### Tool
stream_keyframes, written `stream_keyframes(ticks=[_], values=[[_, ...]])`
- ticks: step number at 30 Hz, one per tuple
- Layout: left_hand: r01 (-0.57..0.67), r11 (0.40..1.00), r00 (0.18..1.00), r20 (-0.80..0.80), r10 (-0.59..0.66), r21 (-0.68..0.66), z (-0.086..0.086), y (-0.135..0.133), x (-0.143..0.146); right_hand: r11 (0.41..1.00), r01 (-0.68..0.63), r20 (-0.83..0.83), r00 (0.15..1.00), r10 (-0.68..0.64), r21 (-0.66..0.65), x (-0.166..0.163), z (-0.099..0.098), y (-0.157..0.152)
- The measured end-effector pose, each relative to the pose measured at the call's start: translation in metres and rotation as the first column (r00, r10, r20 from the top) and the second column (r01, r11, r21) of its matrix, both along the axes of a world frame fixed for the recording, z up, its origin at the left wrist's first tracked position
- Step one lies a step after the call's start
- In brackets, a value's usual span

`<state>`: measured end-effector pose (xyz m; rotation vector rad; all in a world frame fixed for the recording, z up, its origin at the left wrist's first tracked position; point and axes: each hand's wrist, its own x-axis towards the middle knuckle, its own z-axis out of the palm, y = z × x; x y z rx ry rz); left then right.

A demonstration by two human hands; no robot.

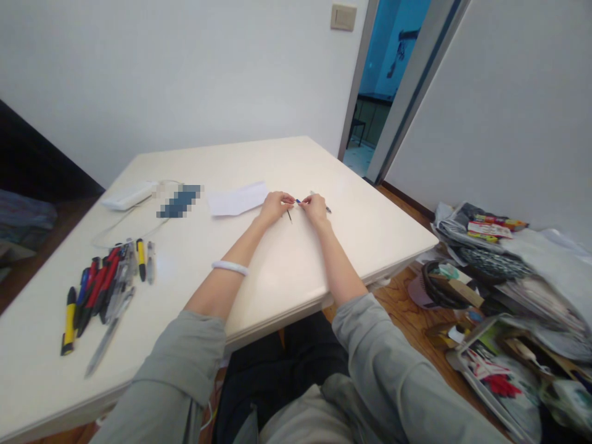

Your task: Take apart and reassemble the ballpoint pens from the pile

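White table (282, 271) is pushed up near a pale wall (208, 68); its top is seen as smooth and glossy. Near its middle, a small blue piece (298, 201) is pinched at the fingertips of the right hand (315, 208), fingers nearly closed. The left hand (276, 206) is held just beside it, fingers bent and tips close together; whether anything is gripped there cannot be told. A thin dark stick (289, 216) is seen just below the left fingertips, and a pen (328, 209) is partly hidden behind the right hand. Folded white paper (238, 200) is laid beside the left hand. Farther left, a dark pixelated patch (181, 201) and a white power strip (129, 196) with a thin cable are seen. Loose pens (104, 283), in red, yellow, blue and clear, are bunched at the table's left side. A white band (230, 267) is worn on the left forearm. A light switch (343, 17) is mounted beside a doorway, through which a blue-lit room (382, 58) is seen. On the right, wooden floor (398, 302) is partly covered by a cluttered pile (490, 271), a pinkish basket (420, 293) and a filled tray (456, 361).
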<state>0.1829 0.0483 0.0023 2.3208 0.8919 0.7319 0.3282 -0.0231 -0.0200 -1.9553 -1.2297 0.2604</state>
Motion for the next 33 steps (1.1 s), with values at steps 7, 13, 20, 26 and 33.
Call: stream_keyframes(ticks=[7,13,20,26,33], values=[[-0.304,0.953,0.95,0.073,0.304,-0.023,0.012,0.0,-0.05,0.99,0.042,-0.1,0.995,-0.028,0.134,0.006,-0.002,0.0],[-0.427,0.827,0.876,0.059,0.478,-0.366,0.008,-0.01,-0.077,0.982,0.107,-0.25,0.966,-0.066,0.155,0.018,-0.006,-0.003],[-0.313,0.821,0.9,0.126,0.417,-0.477,0.002,-0.016,-0.079,0.983,0.14,-0.318,0.943,-0.097,0.116,0.023,-0.007,-0.007],[-0.317,0.827,0.895,0.142,0.423,-0.465,-0.002,-0.014,-0.078,0.983,0.139,-0.338,0.937,-0.091,0.12,0.022,-0.007,-0.007],[-0.362,0.854,0.916,0.027,0.4,-0.375,0.001,-0.016,-0.072,0.987,0.079,-0.348,0.937,-0.027,0.137,0.024,-0.01,-0.006]])
